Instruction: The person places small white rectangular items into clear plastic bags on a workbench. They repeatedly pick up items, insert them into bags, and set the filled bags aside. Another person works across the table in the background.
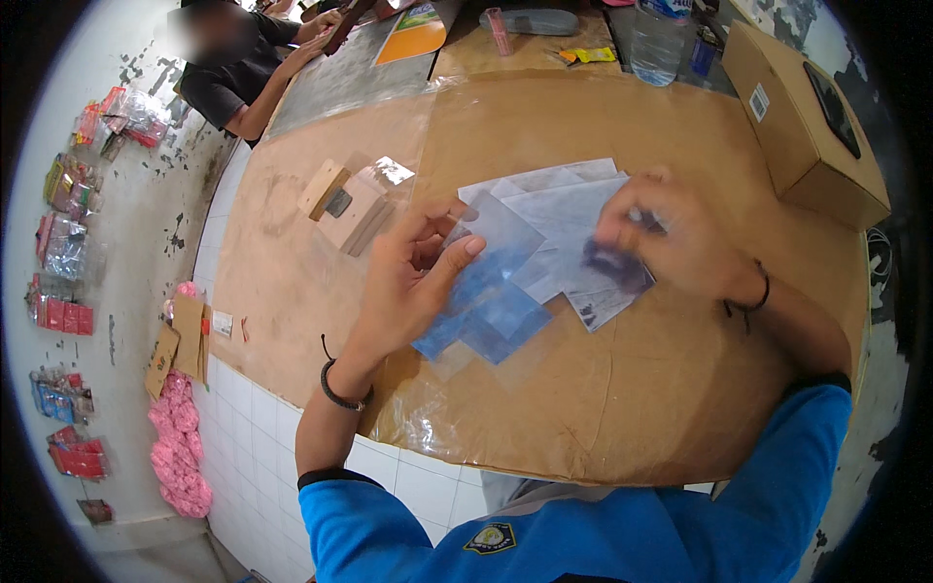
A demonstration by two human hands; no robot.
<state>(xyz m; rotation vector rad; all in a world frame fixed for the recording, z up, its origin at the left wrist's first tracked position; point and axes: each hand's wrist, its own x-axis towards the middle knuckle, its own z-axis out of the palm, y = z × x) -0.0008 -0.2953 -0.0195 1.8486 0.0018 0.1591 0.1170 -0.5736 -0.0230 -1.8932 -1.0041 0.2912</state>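
My left hand [413,277] is closed, thumb and fingers pinching a clear plastic sheet [505,231] by its near-left edge. Below that sheet lie blue see-through pieces [505,321], partly overlapping. My right hand [680,238] is smeared by motion over the right side of a stack of greyish-white sheets [544,199]; whether its fingers grip anything does not show. Beneath it, a blurred dark purple patch [622,270] appears on or above the stack's lower sheet. Left of the stack sits a small wooden block [355,216] with a dark grey piece on it.
Brown paper covers the table [544,418]. At the right stands a cardboard box [777,117] with a dark flat device on it. A water bottle [659,44] and a yellow wrapper [590,55] are at the back. Another person [238,73] works at the far left.
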